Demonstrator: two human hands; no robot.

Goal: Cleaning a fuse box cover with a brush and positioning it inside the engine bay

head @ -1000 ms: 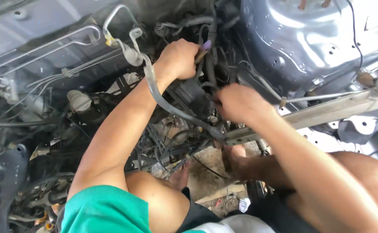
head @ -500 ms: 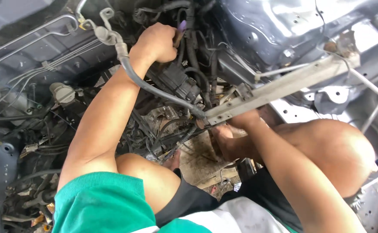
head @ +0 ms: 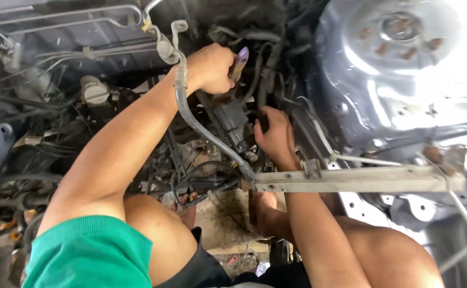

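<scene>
I look down into a stripped car engine bay. My left hand [head: 212, 68] is closed around a tool with a pale purple handle [head: 240, 60], held upright above a black boxy part [head: 231, 119]. My right hand [head: 274, 134] reaches in from below and grips a dark hose or cable [head: 260, 80] beside that black part. A grey rubber hose [head: 191, 114] curves down under my left wrist toward a grey metal bar [head: 351, 179].
The blue-grey strut tower [head: 393, 69] fills the upper right. Thin metal pipes [head: 73, 21] run along the firewall at top left. A white cap [head: 94, 89] sits at left among loose wires. My bare knees and feet are below, over the dirt ground [head: 223, 218].
My right hand rose from below the metal bar back up to the hose beside the black part. My left hand stayed on the purple-handled tool. The camera shifted.
</scene>
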